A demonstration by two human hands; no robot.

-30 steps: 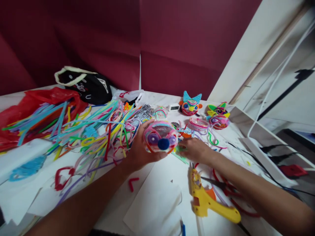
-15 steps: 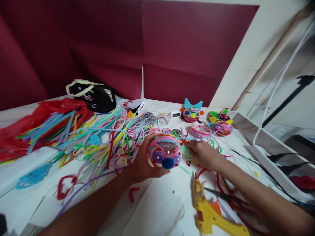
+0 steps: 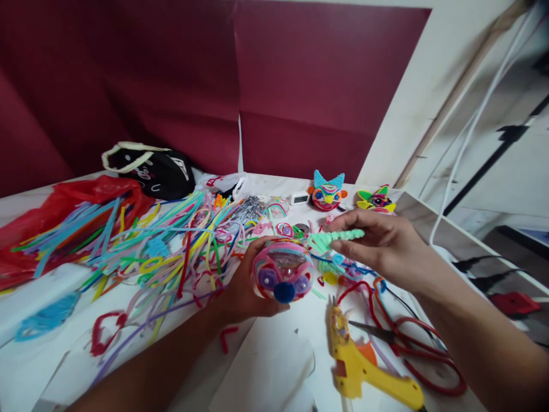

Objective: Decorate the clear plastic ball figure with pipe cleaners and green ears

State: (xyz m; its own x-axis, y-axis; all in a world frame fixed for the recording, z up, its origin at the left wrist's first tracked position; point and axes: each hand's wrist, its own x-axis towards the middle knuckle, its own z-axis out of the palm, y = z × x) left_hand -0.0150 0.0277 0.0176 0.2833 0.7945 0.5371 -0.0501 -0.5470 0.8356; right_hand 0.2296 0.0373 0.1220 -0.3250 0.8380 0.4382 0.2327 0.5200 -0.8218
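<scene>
My left hand [image 3: 244, 286] is wrapped round a clear ball decorated with pipe cleaners [image 3: 285, 269], which has purple eyes and a dark blue pompom nose facing me. Between the thumb and fingers of my right hand [image 3: 381, 246] is a mint-green woven pipe-cleaner piece [image 3: 326, 240], held just right of the ball and above the table. A yellow glue gun [image 3: 360, 366] lies below my right hand, beside red-handled scissors [image 3: 424, 349]. Small coloured pieces lie under the green one.
Loose pipe cleaners [image 3: 184, 229] spread over the left of the table by a red plastic bag [image 3: 98, 191]. At the back sit a blue-eared decorated ball [image 3: 328, 194], a yellow-and-green one [image 3: 376, 200], a small digital display [image 3: 299, 198] and a black bag [image 3: 158, 174].
My right hand has lifted the mint-green piece off the table and raised it beside the ball. My left hand still holds the ball. The view has shifted slightly to the right.
</scene>
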